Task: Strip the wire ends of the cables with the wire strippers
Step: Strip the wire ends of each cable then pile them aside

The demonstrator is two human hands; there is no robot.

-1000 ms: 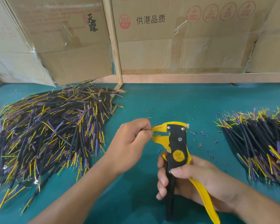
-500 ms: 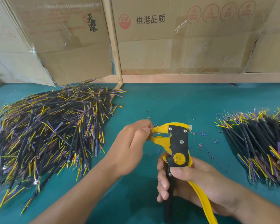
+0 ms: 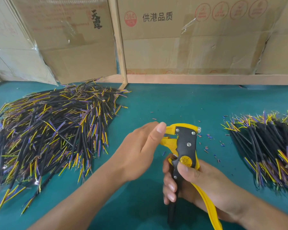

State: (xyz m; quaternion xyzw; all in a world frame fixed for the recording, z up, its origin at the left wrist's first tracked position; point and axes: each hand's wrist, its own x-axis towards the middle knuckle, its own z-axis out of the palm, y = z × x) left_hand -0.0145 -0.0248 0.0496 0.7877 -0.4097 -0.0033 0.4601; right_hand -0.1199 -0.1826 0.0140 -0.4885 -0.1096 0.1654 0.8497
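Risk first: fingertips of left hand (image 3: 140,151) sit right against the yellow nose of the wire strippers (image 3: 184,146), so a squeeze on the handles now could nip skin rather than insulation; worth judging as the main hazard. Right hand (image 3: 188,181) wrapped around the black and yellow handles at about 5 o'clock of the view, thumb pressed just below the round yellow pivot label, tool held upright with its nose pointing toward 9 o'clock. Jaws slightly parted, a small orange-yellow bit visible between them. Left hand with thumb and forefinger drawn together at the tool's mouth, other fingers loosely extended; whether anything is actually pinched there cannot be told, since any wire end lies behind the thumb. Second risk, also a judgement: a wire fed too shallow or crooked could come out nicked or only half stripped. Large heap of cables (image 3: 45,135) at 9 o'clock on the teal table (image 3: 173,100), smaller heap (image 3: 269,146) at 3 o'clock running past the frame edge; which heap is stripped cannot be told. Tiny insulation scraps (image 3: 209,136) scattered beside the tool head, too small to distinguish. Lower handle ends cut off at the bottom edge.
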